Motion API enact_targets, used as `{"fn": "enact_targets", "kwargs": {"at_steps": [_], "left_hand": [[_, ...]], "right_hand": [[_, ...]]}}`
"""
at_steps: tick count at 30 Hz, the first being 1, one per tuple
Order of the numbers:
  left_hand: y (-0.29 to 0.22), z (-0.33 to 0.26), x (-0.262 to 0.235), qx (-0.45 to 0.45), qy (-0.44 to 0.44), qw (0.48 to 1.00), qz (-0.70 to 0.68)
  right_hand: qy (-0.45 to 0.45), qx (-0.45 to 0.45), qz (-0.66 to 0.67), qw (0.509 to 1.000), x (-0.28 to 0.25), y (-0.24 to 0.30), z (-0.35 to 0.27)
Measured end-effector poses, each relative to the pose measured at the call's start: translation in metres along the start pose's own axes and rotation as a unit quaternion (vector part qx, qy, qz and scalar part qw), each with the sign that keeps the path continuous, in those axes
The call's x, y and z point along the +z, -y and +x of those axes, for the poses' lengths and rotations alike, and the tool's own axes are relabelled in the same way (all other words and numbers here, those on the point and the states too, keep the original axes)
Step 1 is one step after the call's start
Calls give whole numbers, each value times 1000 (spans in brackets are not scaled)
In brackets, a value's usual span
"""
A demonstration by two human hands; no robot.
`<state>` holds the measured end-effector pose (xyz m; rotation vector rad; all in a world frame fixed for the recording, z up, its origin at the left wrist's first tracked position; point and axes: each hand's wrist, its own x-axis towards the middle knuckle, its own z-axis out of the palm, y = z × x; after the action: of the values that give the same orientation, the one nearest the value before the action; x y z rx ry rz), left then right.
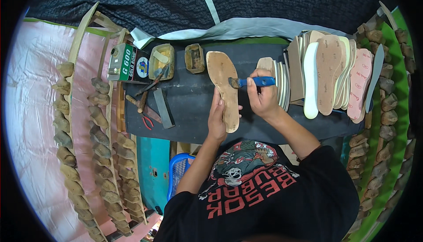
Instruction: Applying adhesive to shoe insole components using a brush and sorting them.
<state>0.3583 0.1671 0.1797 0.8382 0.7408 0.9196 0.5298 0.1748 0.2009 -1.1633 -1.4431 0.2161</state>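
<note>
Steadying the tan sole [223, 90] in your left hand [217, 118], your right hand [263, 100] closes its grip round the blue-handled brush [253, 82] for even coating

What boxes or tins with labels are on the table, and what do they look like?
Glue can: back left of the dark worktop, boxy, green and white with a dark side bearing a round emblem.
Open tin: right of the can, rectangular, yellowish inside.
Small tin: beside the sole's tip, rectangular, brown, grimy.
</note>
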Motion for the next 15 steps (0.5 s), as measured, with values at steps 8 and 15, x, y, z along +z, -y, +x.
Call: {"fn": "enact_targets", "kwargs": {"at_steps": [8,15], "left_hand": [[-3,3,-10,27,-34,999,-25],[-1,0,0,-20,7,1000,-5]], "right_hand": [[50,-3,34,998,-3,19,-31],[11,14,8,1000,-7,-3,-9]]}}
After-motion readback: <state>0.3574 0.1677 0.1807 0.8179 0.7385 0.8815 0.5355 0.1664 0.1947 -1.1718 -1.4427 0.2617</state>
